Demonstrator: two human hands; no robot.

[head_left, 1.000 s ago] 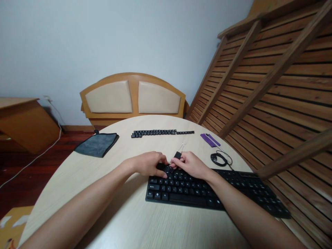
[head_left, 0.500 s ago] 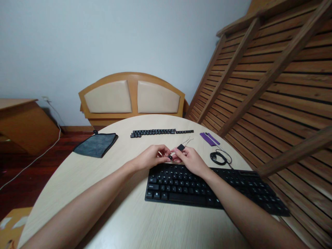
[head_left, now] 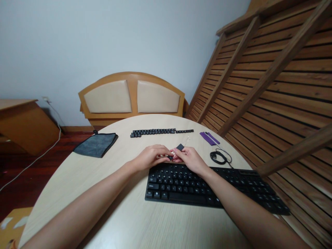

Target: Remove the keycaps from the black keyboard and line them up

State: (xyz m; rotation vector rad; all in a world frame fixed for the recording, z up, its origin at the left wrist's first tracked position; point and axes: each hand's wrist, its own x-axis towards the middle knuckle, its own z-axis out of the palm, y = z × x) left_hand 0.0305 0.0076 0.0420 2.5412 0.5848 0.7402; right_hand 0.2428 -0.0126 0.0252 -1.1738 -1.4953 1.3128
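Just above the top edge of a black keyboard (head_left: 190, 197), my two hands meet. My left hand (head_left: 155, 154) is closed, its fingertips pinching a small black keycap (head_left: 170, 157). In my right hand (head_left: 192, 159) is a keycap puller with a black handle (head_left: 180, 147), and its thin wires point away from me. The near end of the puller lies by the keycap, partly covered by fingers. Removed keycaps (head_left: 153, 132) stand in rows farther back on the table. Gaps show in the keyboard's upper left rows.
On the round table (head_left: 124, 214) lie a folded grey cloth (head_left: 95, 145) at left, a purple strip (head_left: 209, 138) and a coiled black cable (head_left: 218, 157) at right. A slatted wooden frame (head_left: 272, 103) leans along the right side. A padded headboard (head_left: 133, 93) stands behind.
My left fingers have closed in over the keycap, hiding more of it. The puller has turned slightly in my right hand. Everything on the table stays put.
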